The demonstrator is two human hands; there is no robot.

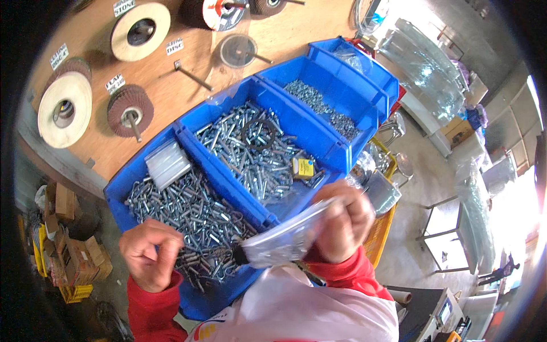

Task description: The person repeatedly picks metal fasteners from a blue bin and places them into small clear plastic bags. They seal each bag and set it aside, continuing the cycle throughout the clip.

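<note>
My right hand (pixel 343 222) is closed on the upper edge of a clear plastic zip bag (pixel 280 238), which hangs slanted in front of me. A dark patch shows at the bag's left end; I cannot make out what it is. My left hand (pixel 151 253) is curled, thumb against fingers, over the near left edge of a blue bin (pixel 121 181). Whether it pinches anything small is hidden. Below both hands that bin holds a heap of metal bolts (pixel 196 219), with a clear plastic packet (pixel 167 164) lying on them.
The middle blue bin holds longer bolts (pixel 228 145), a dark ring (pixel 258 134) and a small yellow box (pixel 303 167). Small fasteners (pixel 319 102) fill a farther bin. Abrasive discs hang on a wooden board (pixel 159 74). A yellow crate (pixel 385 228) stands at right, cardboard boxes (pixel 80 259) at left.
</note>
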